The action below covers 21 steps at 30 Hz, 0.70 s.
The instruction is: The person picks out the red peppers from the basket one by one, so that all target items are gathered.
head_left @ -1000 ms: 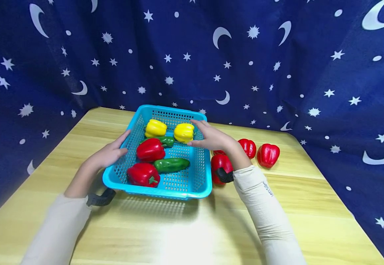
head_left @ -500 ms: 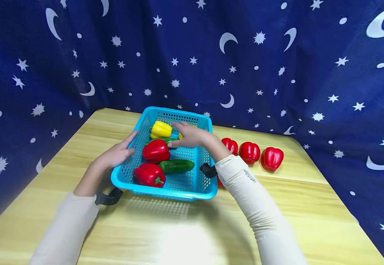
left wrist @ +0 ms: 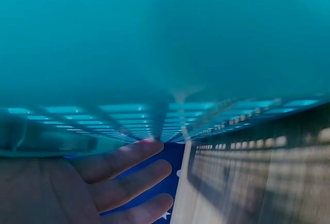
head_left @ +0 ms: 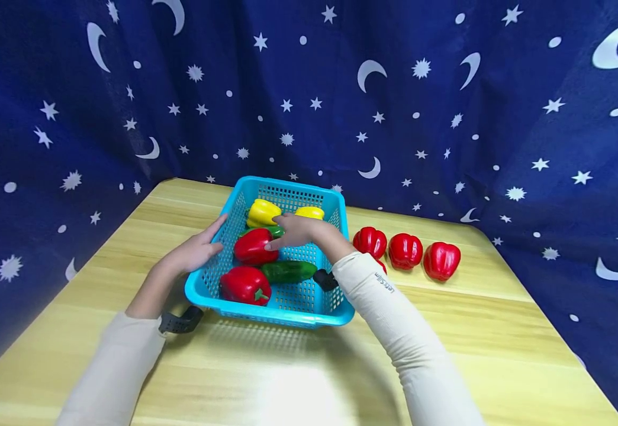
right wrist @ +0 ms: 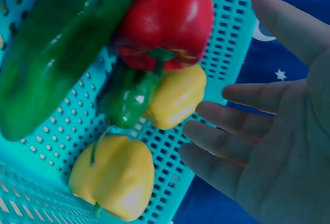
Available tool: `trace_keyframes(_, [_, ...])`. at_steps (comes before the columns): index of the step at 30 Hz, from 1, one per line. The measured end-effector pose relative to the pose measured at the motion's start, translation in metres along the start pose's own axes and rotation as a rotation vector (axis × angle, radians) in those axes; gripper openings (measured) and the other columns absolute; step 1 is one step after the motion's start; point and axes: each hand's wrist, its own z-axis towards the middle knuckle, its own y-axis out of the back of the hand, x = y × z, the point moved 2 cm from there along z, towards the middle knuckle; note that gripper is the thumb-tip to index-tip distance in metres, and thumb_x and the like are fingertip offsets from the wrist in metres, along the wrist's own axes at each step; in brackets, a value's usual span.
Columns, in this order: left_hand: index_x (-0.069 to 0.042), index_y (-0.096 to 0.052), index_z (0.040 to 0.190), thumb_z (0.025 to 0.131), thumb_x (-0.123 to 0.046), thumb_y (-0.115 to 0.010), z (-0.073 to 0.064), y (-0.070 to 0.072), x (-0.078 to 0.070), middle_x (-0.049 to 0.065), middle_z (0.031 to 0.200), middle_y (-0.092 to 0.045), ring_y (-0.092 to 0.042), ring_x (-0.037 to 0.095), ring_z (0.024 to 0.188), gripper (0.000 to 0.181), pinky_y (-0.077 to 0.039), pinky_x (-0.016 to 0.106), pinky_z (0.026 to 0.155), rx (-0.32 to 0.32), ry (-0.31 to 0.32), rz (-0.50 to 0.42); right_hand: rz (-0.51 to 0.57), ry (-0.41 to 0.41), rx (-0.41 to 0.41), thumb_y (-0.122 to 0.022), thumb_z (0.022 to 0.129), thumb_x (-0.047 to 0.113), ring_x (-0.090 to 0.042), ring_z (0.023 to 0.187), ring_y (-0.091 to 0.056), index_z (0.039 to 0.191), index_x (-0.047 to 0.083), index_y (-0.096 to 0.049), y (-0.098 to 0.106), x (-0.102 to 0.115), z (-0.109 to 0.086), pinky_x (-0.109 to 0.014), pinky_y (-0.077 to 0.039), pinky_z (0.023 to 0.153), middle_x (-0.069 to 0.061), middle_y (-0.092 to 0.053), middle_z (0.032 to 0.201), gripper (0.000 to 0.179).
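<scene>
My left hand (head_left: 193,253) lies along the left wall of a blue perforated basket (head_left: 266,319), its fingers extended; the left wrist view shows several straight fingers (left wrist: 135,180) beside the basket's outer side. Over the basket's middle hovers my right hand (head_left: 297,229), fingers spread, holding nothing. Just under its thumb is a red bell pepper (head_left: 253,247). Another red bell pepper (head_left: 242,286) lies nearer the front, beside a cucumber-like green vegetable (head_left: 289,271). Towards the back are two yellow bell peppers (head_left: 263,213), one partly hidden by my right hand, and a smaller green pepper (right wrist: 128,96).
Several red bell peppers (head_left: 405,251) sit on the wooden table (head_left: 474,331) to the right of the basket, one mostly hidden by the right arm. A dark blue curtain (head_left: 309,89) with moons and stars hangs behind and at the sides.
My right hand has moved left from the basket's right rim to above its middle, near the red bell pepper. The left hand stays at the left wall. The head view has shifted slightly.
</scene>
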Motion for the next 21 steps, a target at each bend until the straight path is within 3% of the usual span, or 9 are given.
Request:
trace_keyframes(4, [-0.016, 0.007, 0.147, 0.092, -0.01, -0.033, 0.0, -0.001, 0.001, 0.028, 0.149, -0.008, -0.035, 0.052, 0.122, 0.068, -0.048, 0.055, 0.084, -0.003, 0.001, -0.003, -0.002, 0.013, 0.053, -0.053, 0.088, 0.044, -0.023, 0.131, -0.034, 0.142, 0.009, -0.03, -0.008, 0.003, 0.006, -0.039, -0.032, 0.108, -0.008, -0.034, 0.145, 0.069])
trace_keyframes(8, [-0.018, 0.007, 0.147, 0.092, -0.011, -0.032, 0.0, -0.001, 0.001, 0.028, 0.149, -0.008, -0.036, 0.053, 0.122, 0.068, -0.049, 0.054, 0.082, -0.001, 0.012, -0.005, 0.049, 0.071, 0.09, -0.056, 0.088, 0.038, -0.019, 0.111, -0.048, 0.131, 0.008, -0.043, -0.014, 0.008, 0.011, -0.032, -0.041, 0.097, -0.004, -0.054, 0.121, 0.054])
trace_keyframes(13, [-0.018, 0.008, 0.147, 0.092, -0.011, -0.032, 0.0, -0.001, 0.001, 0.028, 0.149, -0.01, -0.04, 0.052, 0.119, 0.068, -0.051, 0.052, 0.079, 0.003, 0.02, -0.001, 0.025, 0.094, 0.077, -0.058, 0.086, 0.039, -0.017, 0.093, -0.052, 0.121, 0.007, -0.046, -0.019, 0.014, 0.018, -0.026, -0.044, 0.082, -0.002, -0.057, 0.1, 0.049])
trace_keyframes(17, [-0.018, 0.007, 0.147, 0.092, -0.011, -0.032, 0.0, -0.002, 0.001, 0.028, 0.149, -0.01, -0.041, 0.052, 0.118, 0.068, -0.052, 0.051, 0.077, 0.002, 0.023, 0.003, -0.078, 0.028, 0.064, -0.056, 0.085, 0.046, -0.02, 0.105, -0.049, 0.134, 0.0, -0.034, -0.023, 0.021, 0.022, -0.027, -0.043, 0.091, -0.009, -0.053, 0.12, 0.071])
trace_keyframes(21, [-0.017, 0.007, 0.147, 0.092, -0.011, -0.032, 0.001, -0.002, 0.0, 0.027, 0.149, -0.011, -0.04, 0.053, 0.119, 0.068, -0.051, 0.052, 0.079, -0.003, 0.027, 0.024, -0.132, -0.051, 0.061, -0.053, 0.085, 0.052, -0.022, 0.125, -0.037, 0.146, 0.0, -0.01, -0.027, 0.027, 0.026, -0.033, -0.036, 0.105, -0.012, -0.028, 0.147, 0.091])
